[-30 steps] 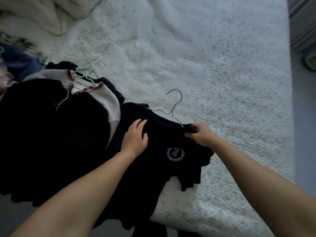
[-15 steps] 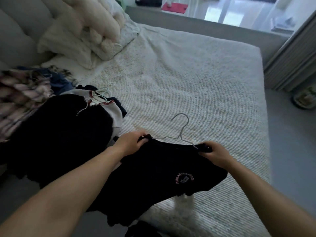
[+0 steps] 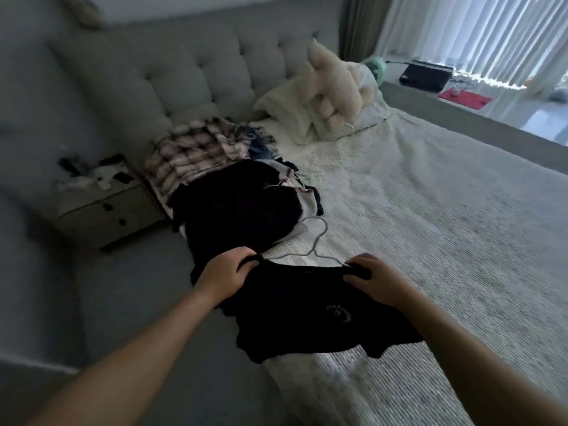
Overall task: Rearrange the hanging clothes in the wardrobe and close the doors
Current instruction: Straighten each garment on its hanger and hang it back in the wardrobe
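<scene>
Low in the middle of the frame we hold a black shirt (image 3: 310,305) by its two shoulders, over the near edge of the bed (image 3: 445,241). Our left hand (image 3: 226,272) has its fingers curled round the shirt's left shoulder, and our right hand (image 3: 373,276) has its fingers closed on the right shoulder. A wire hanger (image 3: 316,244) sits inside the neckline, its hook rising toward the upper middle of the picture. The shirt's lower half drapes down onto the bedspread, with a small round print showing near our right wrist.

Just above the shirt in the frame lies a heap of dark clothes (image 3: 242,204) on the bed, with a white garment trimmed in red (image 3: 295,179) and a pale hanger at its right edge. Further up and left of that rests a plaid garment (image 3: 196,152). Cream pillows (image 3: 322,109) lean against the tufted grey headboard (image 3: 184,72) at upper middle. At the left edge stands a nightstand (image 3: 104,207) with small items on top. Curtains (image 3: 491,35) fill the upper right corner.
</scene>
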